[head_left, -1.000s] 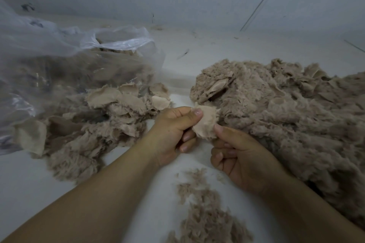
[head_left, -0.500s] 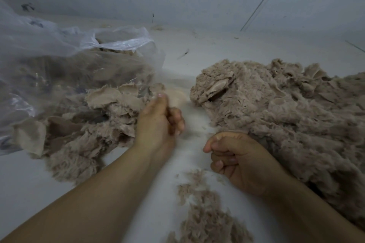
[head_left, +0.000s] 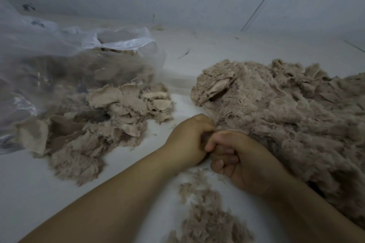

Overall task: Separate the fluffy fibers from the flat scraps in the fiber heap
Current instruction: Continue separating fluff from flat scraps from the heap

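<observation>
The big heap of fluffy brown fiber point(head_left: 286, 116) fills the right side, with a flat scrap point(head_left: 218, 87) showing near its top left. A pile of flat beige scraps point(head_left: 118, 112) lies at the left. Loose fluff point(head_left: 205, 215) is strewn at the bottom centre. My left hand point(head_left: 187, 140) and my right hand point(head_left: 245, 162) are curled into fists and pressed together at the heap's near-left edge. A small dark bit of fiber point(head_left: 205, 137) shows between them; the rest of it is hidden by my fingers.
A clear plastic bag point(head_left: 59, 53) with more brown fiber inside lies at the far left, its mouth facing the scrap pile. Everything rests on a white surface point(head_left: 29, 193) that meets a pale wall at the back.
A second ago both hands held a flat scrap. My left hand carried it to the left pile and let go, then came back to meet my right hand at the heap's edge.
</observation>
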Demonstrator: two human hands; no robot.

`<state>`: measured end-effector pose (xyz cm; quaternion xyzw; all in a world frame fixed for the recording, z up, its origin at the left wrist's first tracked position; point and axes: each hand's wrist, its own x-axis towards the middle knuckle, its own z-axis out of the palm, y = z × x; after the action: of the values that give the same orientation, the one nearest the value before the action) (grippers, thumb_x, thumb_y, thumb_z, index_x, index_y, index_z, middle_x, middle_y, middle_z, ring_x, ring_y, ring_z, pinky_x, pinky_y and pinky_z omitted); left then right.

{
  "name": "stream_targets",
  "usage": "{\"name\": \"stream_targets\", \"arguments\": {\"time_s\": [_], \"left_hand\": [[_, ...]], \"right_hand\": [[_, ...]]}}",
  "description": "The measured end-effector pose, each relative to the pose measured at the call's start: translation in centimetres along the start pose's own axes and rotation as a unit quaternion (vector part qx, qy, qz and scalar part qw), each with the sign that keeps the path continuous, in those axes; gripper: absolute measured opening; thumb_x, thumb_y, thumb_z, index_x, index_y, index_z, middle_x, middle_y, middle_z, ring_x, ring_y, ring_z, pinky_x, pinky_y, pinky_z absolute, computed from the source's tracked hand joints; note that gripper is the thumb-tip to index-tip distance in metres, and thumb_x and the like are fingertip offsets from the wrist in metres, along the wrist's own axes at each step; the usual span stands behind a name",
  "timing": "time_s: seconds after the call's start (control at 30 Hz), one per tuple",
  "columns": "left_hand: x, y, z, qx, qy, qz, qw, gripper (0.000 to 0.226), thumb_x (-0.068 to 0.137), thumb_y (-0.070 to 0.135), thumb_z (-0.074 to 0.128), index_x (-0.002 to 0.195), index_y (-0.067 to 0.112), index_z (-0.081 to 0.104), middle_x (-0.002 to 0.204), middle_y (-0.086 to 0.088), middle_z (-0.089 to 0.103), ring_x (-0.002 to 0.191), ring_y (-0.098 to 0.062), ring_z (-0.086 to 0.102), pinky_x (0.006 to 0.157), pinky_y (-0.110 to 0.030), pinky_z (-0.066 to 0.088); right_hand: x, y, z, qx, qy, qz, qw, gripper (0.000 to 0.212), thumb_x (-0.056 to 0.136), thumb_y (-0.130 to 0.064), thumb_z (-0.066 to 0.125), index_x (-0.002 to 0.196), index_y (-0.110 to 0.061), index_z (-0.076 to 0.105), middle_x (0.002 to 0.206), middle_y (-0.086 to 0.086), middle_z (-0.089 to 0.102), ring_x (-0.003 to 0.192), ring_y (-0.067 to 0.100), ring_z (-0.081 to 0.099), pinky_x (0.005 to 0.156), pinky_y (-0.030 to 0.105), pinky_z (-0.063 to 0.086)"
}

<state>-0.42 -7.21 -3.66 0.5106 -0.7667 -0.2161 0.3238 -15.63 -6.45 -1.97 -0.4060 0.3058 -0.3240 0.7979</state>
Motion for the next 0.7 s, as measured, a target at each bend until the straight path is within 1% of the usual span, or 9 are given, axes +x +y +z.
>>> {"name": "stream_targets", "arguments": {"time_s": [0.07,0.13,0.2,0.23,0.33,0.47,0.6,0.63,0.7], "left_hand": [[-0.2,0.0,0.3,0.01,0.025,0.003,1.0,0.018,0.074,0.0,0.063,0.086,0.009,0.072,0.092,-0.004,0.061,0.086,-0.021,0.06,0.077,-0.037,0.051],[-0.1,-0.2,0.4,-0.036,0.078,-0.034,0.996,0.023,0.074,-0.007,0.061,0.079,0.013,0.069,0.08,0.0,0.061,0.076,-0.018,0.059,0.068,-0.032,0.05],[0.1,-0.5,0.1,-0.145,0.118,-0.106,0.977,0.026,0.081,-0.008,0.062,0.074,0.017,0.062,0.071,0.0,0.062,0.064,-0.016,0.057,0.059,-0.03,0.047],[0.2,-0.6,0.0,-0.192,0.124,-0.125,0.966,0.026,0.085,-0.006,0.063,0.074,0.016,0.06,0.069,-0.004,0.062,0.06,-0.016,0.056,0.056,-0.029,0.046],[0.1,-0.6,-0.3,-0.255,0.119,-0.134,0.95,0.019,0.09,-0.001,0.063,0.075,0.011,0.06,0.064,-0.009,0.065,0.052,-0.012,0.057,0.05,-0.02,0.045],[-0.2,-0.5,-0.7,-0.296,0.149,-0.139,0.933,0.025,0.096,0.006,0.057,0.072,0.01,0.057,0.054,-0.005,0.06,0.045,-0.013,0.055,0.045,-0.022,0.043],[-0.2,0.0,-1.2,-0.384,0.229,-0.186,0.875,0.031,0.104,0.015,0.042,0.075,0.01,0.048,0.056,-0.013,0.052,0.04,-0.016,0.05,0.039,-0.023,0.038],[-0.3,0.1,-1.4,-0.383,0.231,-0.188,0.874,0.03,0.104,0.017,0.041,0.077,0.008,0.047,0.058,-0.017,0.05,0.039,-0.017,0.049,0.038,-0.023,0.037],[-0.6,0.2,-1.5,-0.343,0.224,-0.174,0.896,0.03,0.103,0.019,0.045,0.08,0.0,0.046,0.056,-0.017,0.049,0.037,-0.016,0.046,0.037,-0.022,0.036]], "right_hand": [[0.2,0.2,-0.2,0.034,0.021,0.01,0.999,0.026,0.076,-0.023,0.067,0.061,-0.001,0.067,0.052,-0.003,0.028,0.039,0.004,0.024,0.046,0.019,0.038],[0.4,0.4,-0.2,0.049,0.03,-0.002,0.998,0.017,0.073,-0.014,0.062,0.075,0.0,0.071,0.055,-0.001,0.033,0.039,0.003,0.027,0.045,0.018,0.04],[0.7,0.6,-0.3,0.082,0.038,-0.01,0.996,0.025,0.072,-0.006,0.06,0.094,-0.002,0.071,0.058,0.0,0.037,0.039,0.003,0.03,0.044,0.018,0.041],[0.8,0.6,-0.4,0.112,0.046,-0.01,0.993,0.029,0.072,-0.006,0.06,0.1,-0.003,0.069,0.057,-0.002,0.036,0.039,0.003,0.029,0.044,0.018,0.041],[1.0,0.3,-0.5,0.204,0.084,-0.005,0.975,0.04,0.072,-0.014,0.064,0.111,-0.006,0.063,0.053,-0.006,0.029,0.039,0.003,0.026,0.042,0.017,0.038],[1.2,0.3,-0.6,0.242,0.104,0.011,0.965,0.04,0.079,-0.02,0.06,0.116,-0.006,0.056,0.049,-0.007,0.03,0.036,0.004,0.027,0.041,0.017,0.038],[1.3,0.2,-0.7,0.26,0.12,0.014,0.958,0.038,0.083,-0.022,0.057,0.116,-0.004,0.055,0.05,-0.006,0.031,0.036,0.004,0.028,0.039,0.017,0.038],[1.3,0.2,-0.7,0.254,0.122,0.013,0.959,0.036,0.081,-0.021,0.058,0.112,-0.004,0.055,0.05,-0.006,0.031,0.036,0.004,0.028,0.039,0.017,0.038],[1.3,0.2,-0.6,0.228,0.112,0.013,0.967,0.028,0.076,-0.02,0.061,0.099,-0.005,0.057,0.05,-0.006,0.031,0.037,0.004,0.028,0.04,0.018,0.038]]}}
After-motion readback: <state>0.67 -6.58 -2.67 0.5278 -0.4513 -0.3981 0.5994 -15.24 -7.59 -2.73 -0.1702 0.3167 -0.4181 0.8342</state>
